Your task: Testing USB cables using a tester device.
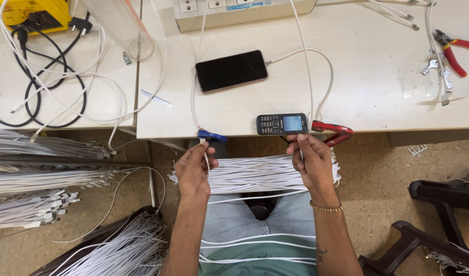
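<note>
The left hand (193, 171) is below the table edge, fingers curled, thumb & forefinger pinched shut on 1 thin white cable (206, 158) that runs up to a small blue clip (212, 136) at the edge of the white tabletop (377, 87). The right hand (312, 162) sits to the right, fingers bent & closed on the end of another white wire (308, 66), which climbs over the table toward the white power strip (244, 11) at the back; a beaded bracelet is on that wrist. Between & under both hands lies a thick bundle of white cables (260, 174), stretched across the lap approx. level, just below the table edge, w/ a few loose strands lower over the green shirt.

On the tabletop, just above the right hand, lies a small black keypad phone w/ a lit screen (281, 123), and touching its right side a red-handled clamp (335, 132). Further back is a black smartphone, screen dark (231, 70), plugged into a white lead. Red-handled pliers (451, 51) lie at the far right near some small metal bits.

On the left, a 2nd table carries a yellow device (30, 13) w/ tangled black & white cords. Below it, more white cable bundles (40, 179) lie in rows, and another heap (127, 250) fills a dark bin near the left knee. Dark plastic furniture (444, 204) stands on the floor at right.
</note>
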